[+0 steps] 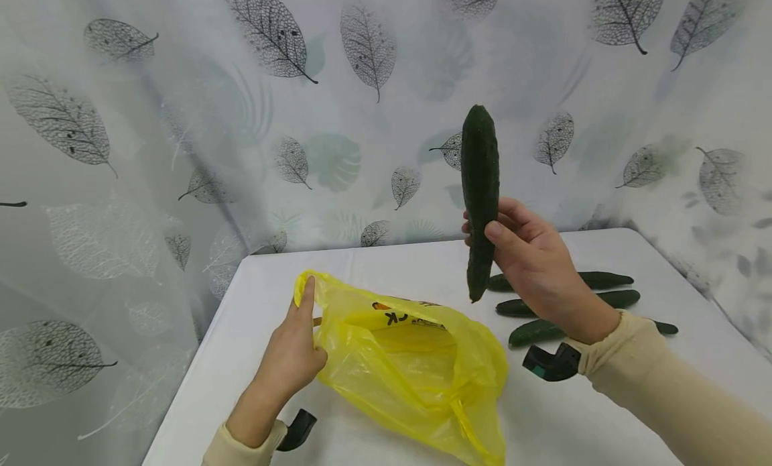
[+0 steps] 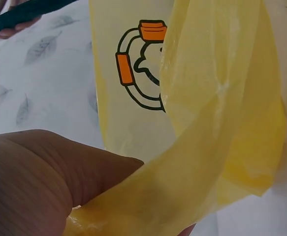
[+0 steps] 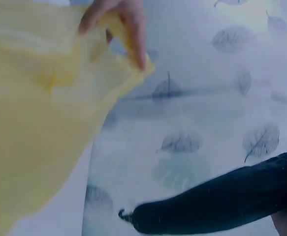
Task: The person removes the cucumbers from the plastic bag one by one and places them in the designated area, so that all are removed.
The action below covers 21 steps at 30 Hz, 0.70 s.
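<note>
My right hand (image 1: 533,261) grips a dark green cucumber (image 1: 480,178) near its lower part and holds it nearly upright above the table. In the right wrist view the cucumber (image 3: 217,199) shows its curled stem end. To the left, my left hand (image 1: 291,348) holds a yellow plastic bag (image 1: 386,385) by its upper left edge, the index finger stretched up against the plastic. The bag's mouth gapes toward me, with dark print on the inner wall. From the left wrist, my thumb (image 2: 79,167) lies over the gathered plastic (image 2: 148,196).
On the white table (image 1: 217,379), three more cucumbers (image 1: 609,298) lie side by side at the right, partly hidden behind my right forearm. A leaf-patterned curtain (image 1: 338,204) hangs behind and beside the table. A black wrist device (image 1: 551,363) sits at each cuff.
</note>
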### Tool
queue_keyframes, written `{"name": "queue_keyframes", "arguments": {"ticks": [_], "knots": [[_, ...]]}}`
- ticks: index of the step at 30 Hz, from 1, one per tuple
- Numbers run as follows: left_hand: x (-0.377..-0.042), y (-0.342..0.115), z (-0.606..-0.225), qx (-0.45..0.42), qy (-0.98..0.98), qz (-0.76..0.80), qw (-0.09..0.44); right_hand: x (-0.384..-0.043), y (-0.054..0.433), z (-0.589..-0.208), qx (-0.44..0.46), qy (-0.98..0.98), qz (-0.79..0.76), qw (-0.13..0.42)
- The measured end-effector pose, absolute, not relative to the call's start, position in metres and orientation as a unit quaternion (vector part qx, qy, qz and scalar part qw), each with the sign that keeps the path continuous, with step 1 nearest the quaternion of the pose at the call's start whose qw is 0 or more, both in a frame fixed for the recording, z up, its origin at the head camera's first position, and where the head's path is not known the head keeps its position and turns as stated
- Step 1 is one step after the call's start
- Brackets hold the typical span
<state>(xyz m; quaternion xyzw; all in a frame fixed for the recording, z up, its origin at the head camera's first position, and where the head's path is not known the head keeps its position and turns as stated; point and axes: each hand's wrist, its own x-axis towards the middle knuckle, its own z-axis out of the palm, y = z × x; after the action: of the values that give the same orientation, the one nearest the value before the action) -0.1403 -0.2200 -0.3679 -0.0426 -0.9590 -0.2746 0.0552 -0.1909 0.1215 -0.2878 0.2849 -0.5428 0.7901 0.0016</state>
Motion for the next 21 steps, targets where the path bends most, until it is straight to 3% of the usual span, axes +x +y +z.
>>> {"name": "queue_keyframes", "arguments": {"ticks": [11,21], "knots": [[-0.140,-0.221,-0.370,-0.041,-0.959,-0.277,0.050,-0.203,0.172,-0.317,0.283,-0.643,0.708,0.064],[-0.142,-0.220,-0.373,-0.042,-0.958,-0.279,0.048,-0.199,0.196,-0.338,0.286,-0.792,0.529,0.109]]}}
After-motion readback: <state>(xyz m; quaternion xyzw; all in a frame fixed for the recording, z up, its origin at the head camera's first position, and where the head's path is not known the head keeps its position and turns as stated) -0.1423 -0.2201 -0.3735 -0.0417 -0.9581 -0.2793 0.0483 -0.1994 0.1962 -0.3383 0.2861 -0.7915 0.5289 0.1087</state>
